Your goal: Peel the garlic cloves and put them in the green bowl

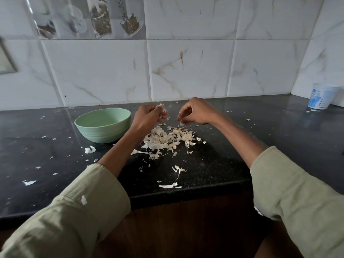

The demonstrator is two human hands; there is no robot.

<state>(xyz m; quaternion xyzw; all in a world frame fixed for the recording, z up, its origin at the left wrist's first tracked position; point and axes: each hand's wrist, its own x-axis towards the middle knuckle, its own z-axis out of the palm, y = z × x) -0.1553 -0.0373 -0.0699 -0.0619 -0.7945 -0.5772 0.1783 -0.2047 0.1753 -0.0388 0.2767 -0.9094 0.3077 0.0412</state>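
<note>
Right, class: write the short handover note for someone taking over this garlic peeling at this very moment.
Left hand: raised over the counter, fingers curled in a grip on a piece of garlic with papery skin sticking out.
Right hand: fingers pinching a bit of skin, apart from the left.
Green bowl: on the black counter, left of the hands; its inside is mostly hidden, so the clove count is unknown.
Pile of peels: below the hands, scraps scattered wider.
Done: much peeling, judging by the pile.
Left: finish this piece, drop it in the bowl.
</note>
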